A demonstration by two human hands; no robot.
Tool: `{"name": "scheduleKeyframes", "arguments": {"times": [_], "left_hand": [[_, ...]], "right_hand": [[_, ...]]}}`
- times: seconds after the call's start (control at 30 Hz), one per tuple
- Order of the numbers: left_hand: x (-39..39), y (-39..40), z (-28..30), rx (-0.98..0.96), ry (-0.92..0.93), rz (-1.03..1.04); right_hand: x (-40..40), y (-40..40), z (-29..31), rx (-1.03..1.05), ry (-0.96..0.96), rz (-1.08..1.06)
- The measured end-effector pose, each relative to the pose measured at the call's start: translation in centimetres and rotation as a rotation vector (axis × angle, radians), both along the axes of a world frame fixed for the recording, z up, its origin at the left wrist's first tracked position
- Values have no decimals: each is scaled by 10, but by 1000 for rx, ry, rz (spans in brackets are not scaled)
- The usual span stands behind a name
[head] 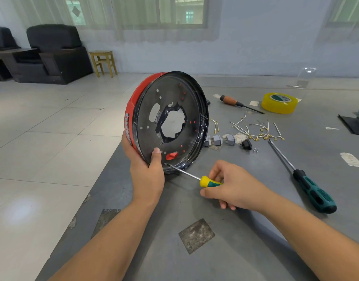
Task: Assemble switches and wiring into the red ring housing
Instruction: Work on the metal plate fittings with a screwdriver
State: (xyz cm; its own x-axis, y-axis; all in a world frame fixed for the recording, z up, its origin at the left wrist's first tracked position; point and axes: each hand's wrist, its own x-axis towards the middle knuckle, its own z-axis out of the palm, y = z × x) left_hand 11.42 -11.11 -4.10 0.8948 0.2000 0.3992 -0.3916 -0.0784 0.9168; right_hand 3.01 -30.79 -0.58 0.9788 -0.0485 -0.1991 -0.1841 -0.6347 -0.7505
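Gripping the red ring housing (166, 120) by its near rim, the left hand (147, 171) props it on edge at the desk's (245, 230) left side, thumb pressed inside. The right hand (233, 185) curls its fingers around a yellow-handled screwdriver (195, 176), tip seemingly touching the rim. Grey switches (220, 139) lie just right.

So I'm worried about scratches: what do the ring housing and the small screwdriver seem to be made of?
The ring housing looks like painted sheet metal: a thin dark inner plate with punched holes and a glossy red outer wall, though plastic can't be ruled out. The small screwdriver has a bright steel-looking shaft and a yellow and green handle, likely plastic or rubber.
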Motion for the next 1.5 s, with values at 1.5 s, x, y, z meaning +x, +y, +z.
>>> {"name": "scheduleKeyframes", "arguments": {"times": [1.5], "left_hand": [[3,0,-3,3,22,-32]], "right_hand": [[4,-5,19,535,407,-34]]}}
